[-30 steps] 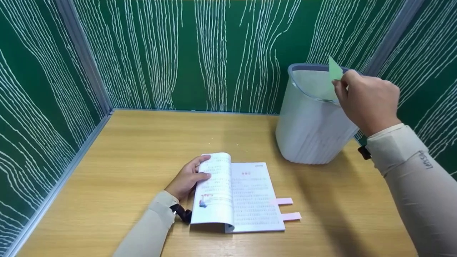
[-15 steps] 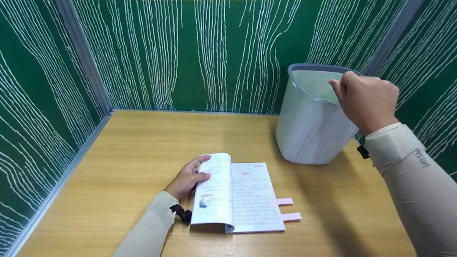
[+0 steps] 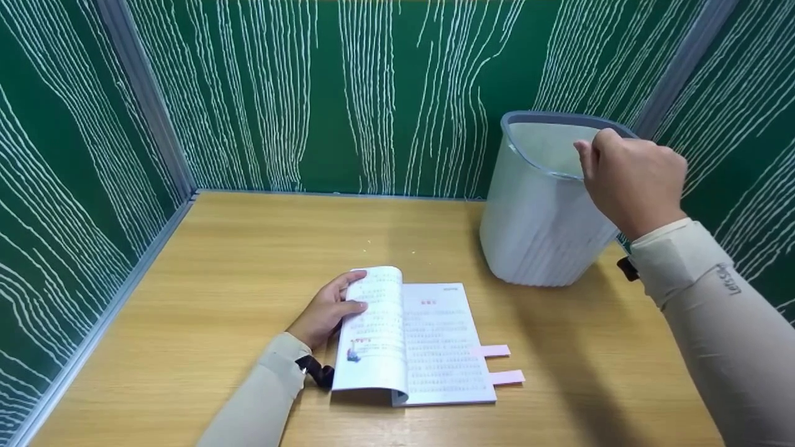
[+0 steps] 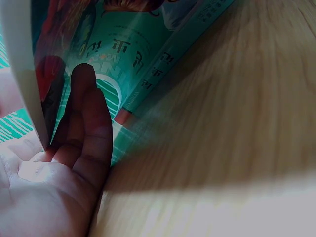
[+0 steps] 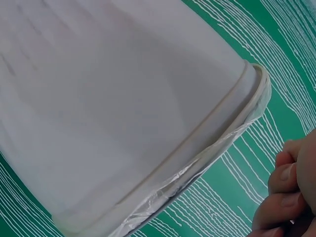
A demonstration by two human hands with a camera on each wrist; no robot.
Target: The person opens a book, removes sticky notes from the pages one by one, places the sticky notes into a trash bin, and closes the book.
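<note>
Near the middle of the bench's (image 3: 267,236) front edge, a book (image 3: 435,347) lies spread, its right page flat and its left leaves bowed up off the wood. The left hand (image 3: 322,311) grips that left side, thumb pressed on the printed page and the other fingers tucked beneath; the left wrist view shows them under the green illustrated cover (image 4: 143,54), which slants up from the bench. Such a hold seems meant to stop springy leaves from falling back across the spine. Two pink strips, an upper one (image 3: 495,351) and a lower one (image 3: 507,377), poke past the book's right side, one nearer its bottom corner, probably placed to mark pages. Toward the bench's far right corner stands a pale bin (image 3: 540,217), upright, mouth up, perhaps set there to be within reach while leaving room around the book. Clear film (image 5: 148,207) wraps its rim in the right wrist view, likely a liner. The right hand (image 3: 636,183) is raised beside that rim, fingers bent inward with nothing visible between them; the right wrist view shows a gap between fingertips and bin. Tiny pale specks (image 3: 413,252) dot the wood beyond the book.
</note>
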